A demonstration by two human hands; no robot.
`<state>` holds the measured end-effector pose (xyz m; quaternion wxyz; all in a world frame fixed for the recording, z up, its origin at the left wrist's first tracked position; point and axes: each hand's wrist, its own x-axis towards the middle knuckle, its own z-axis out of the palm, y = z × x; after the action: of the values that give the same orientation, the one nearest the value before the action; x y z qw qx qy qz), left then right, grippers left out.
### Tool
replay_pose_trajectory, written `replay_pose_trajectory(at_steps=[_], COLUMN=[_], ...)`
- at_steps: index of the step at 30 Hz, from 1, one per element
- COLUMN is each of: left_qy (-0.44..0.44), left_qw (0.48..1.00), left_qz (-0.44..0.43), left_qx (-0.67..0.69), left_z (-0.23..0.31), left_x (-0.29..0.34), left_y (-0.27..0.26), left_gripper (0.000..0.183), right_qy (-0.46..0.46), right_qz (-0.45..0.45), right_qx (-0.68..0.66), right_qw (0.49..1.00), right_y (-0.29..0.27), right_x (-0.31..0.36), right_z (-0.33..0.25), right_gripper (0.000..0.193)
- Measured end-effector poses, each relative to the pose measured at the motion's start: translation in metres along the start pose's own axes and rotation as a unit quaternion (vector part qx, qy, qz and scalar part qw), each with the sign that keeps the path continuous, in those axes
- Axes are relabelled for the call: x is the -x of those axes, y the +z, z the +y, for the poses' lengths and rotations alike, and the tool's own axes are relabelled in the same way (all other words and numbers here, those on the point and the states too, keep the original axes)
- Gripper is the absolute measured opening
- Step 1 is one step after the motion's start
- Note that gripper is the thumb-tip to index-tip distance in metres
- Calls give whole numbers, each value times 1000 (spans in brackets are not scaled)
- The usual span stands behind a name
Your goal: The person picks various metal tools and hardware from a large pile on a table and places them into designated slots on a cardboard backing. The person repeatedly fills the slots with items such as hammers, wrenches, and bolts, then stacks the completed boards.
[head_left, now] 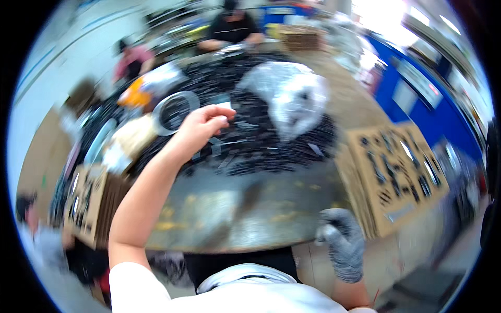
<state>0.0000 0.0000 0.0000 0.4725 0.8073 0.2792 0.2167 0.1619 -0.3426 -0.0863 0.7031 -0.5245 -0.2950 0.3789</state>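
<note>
1. Fingers [219,110] of the bare left hand [201,126] bend toward the thumb above black parts [261,156] heaped across the table [224,208]; blur hides whether they grip anything
2. The right hand [343,240], in a gray glove, curls beside the table's near edge; whether its fingers close on something cannot be told
3. A clear plastic bag [300,99] and a pale ring [158,116] lie on the heap
4. A brown board [400,202] at right bears small parts
</note>
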Motion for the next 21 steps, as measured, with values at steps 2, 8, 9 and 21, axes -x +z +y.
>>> replay_pose_trajectory(at_steps=[2, 8, 9, 21], left_qy=[1, -87, -114, -226], left_qw=[998, 855, 808, 703], left_qz=[67, 500, 563, 668], left_qx=[-16, -106, -133, 91], left_z=[-26, -117, -134, -265], left_x=[87, 405, 468, 631], left_y=[-65, -234, -256, -389], left_gripper=[28, 29, 29, 31], right_qy=[68, -20, -56, -426], right_qz=[-82, -401, -441, -441], right_qx=[38, 182, 215, 565], right_qw=[994, 898, 870, 552], right_y=[79, 318, 371, 874], right_x=[-1, -60, -62, -114], right_z=[25, 67, 72, 220], right_gripper=[22, 21, 21, 34])
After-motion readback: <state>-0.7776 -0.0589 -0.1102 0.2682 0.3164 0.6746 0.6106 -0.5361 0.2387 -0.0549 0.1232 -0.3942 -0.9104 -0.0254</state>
